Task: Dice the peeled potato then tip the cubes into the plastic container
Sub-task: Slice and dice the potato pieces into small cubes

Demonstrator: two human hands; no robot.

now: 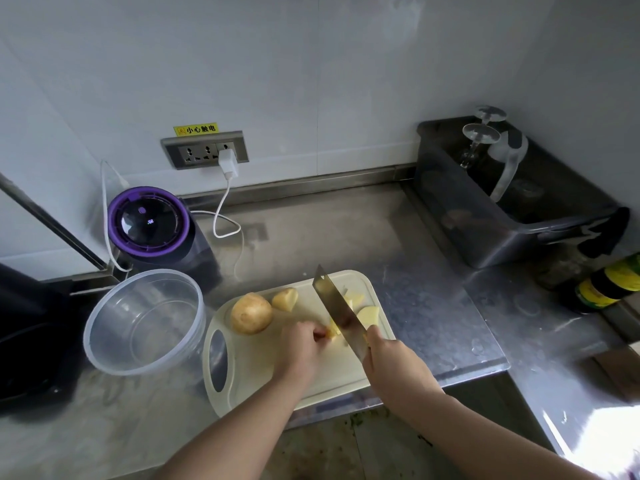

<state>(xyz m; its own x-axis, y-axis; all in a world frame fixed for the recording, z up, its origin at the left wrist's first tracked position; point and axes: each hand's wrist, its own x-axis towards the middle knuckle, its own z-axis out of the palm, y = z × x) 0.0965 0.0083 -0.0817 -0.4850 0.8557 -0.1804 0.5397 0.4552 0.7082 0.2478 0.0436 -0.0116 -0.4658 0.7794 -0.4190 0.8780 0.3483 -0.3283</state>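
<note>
Potato piece (pixel 333 330) lies on the cutting board (pixel 322 375), pinched by the curled fingertips of the left hand (pixel 300 344). Just right of it, the right hand (pixel 393 363) grips the knife (pixel 337 306), blade against the piece. Cut chunks (pixel 369 315) lie beyond the blade. The plastic container (pixel 100 355) stands left of the left hand.

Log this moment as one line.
step: dicing | right hand: grips cleaver | left hand: holds potato piece | plastic container: empty
</note>
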